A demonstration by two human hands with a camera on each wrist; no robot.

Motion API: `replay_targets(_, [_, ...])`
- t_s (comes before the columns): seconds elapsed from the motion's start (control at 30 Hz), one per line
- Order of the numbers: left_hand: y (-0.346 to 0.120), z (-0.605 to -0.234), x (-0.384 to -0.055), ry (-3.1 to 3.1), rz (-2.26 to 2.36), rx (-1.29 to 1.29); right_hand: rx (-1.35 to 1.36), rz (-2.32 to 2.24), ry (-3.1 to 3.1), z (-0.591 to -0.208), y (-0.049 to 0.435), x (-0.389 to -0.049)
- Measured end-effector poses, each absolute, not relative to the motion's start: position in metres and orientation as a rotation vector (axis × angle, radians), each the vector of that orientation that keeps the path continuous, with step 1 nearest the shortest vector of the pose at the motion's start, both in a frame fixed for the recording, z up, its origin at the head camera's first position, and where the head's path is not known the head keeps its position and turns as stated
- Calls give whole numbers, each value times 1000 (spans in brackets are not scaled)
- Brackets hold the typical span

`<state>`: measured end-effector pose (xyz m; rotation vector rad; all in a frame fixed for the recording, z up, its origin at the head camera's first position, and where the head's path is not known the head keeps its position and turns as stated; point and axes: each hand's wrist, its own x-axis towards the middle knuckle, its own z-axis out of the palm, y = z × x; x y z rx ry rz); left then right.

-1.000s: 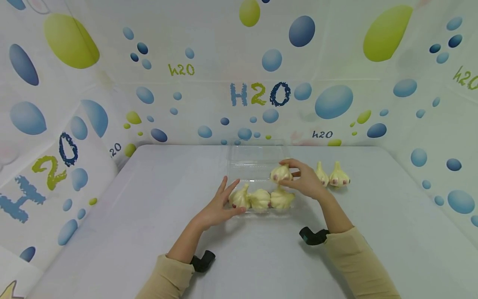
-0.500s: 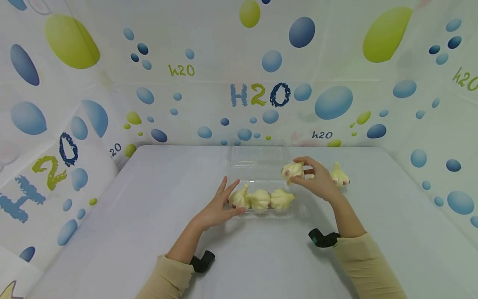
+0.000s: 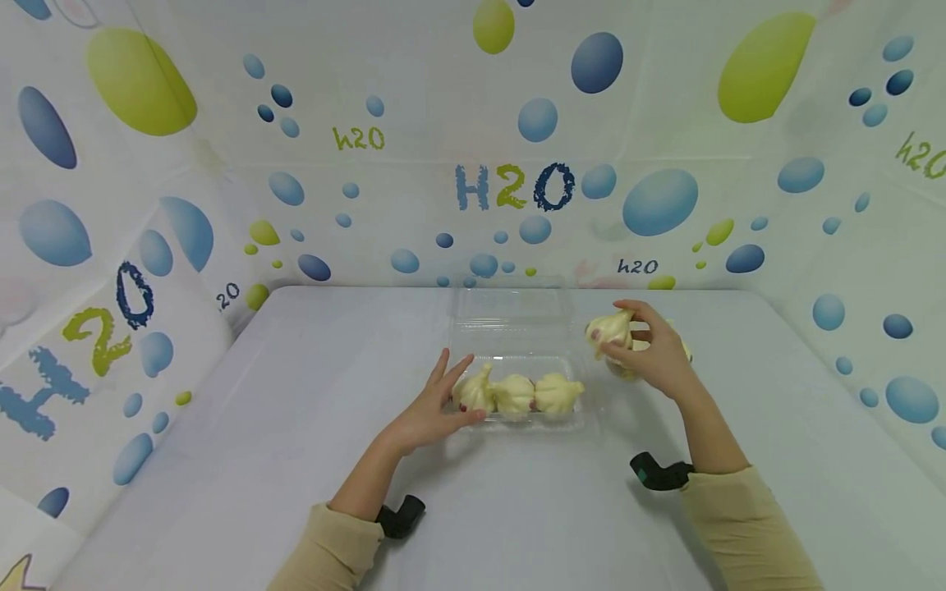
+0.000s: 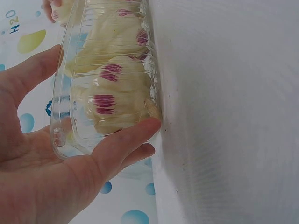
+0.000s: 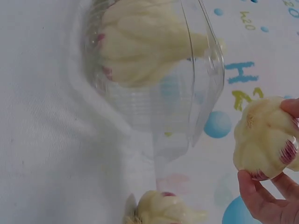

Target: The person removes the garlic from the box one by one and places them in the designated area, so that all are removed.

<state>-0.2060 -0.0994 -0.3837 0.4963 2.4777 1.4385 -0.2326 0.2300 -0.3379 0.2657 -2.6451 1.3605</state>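
White cloth (image 3: 421, 74) printed with blue and green drops is hanging beyond the desk's (image 3: 332, 353) far edge. Near the desk's middle, a clear container (image 3: 547, 365) is holding three garlic bulbs (image 3: 513, 394), its lid (image 3: 510, 305) lying open toward that edge. Spread wide, fingers straight, the left hand (image 3: 432, 419) is touching the container's left end. Beyond its right end, the right hand (image 3: 658, 353) is pinching another bulb (image 3: 608, 328) above the desk, near partly hidden bulbs (image 5: 161, 207).

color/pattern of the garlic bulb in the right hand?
Pale cream garlic bulb with streaky purple patches; shows best in the right wrist view.
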Motion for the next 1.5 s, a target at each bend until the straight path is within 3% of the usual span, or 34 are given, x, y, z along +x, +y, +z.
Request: replay_targets(1.5, [-100, -385, -206, 2485, 1442, 501, 95, 1214, -2522, -342, 308, -225])
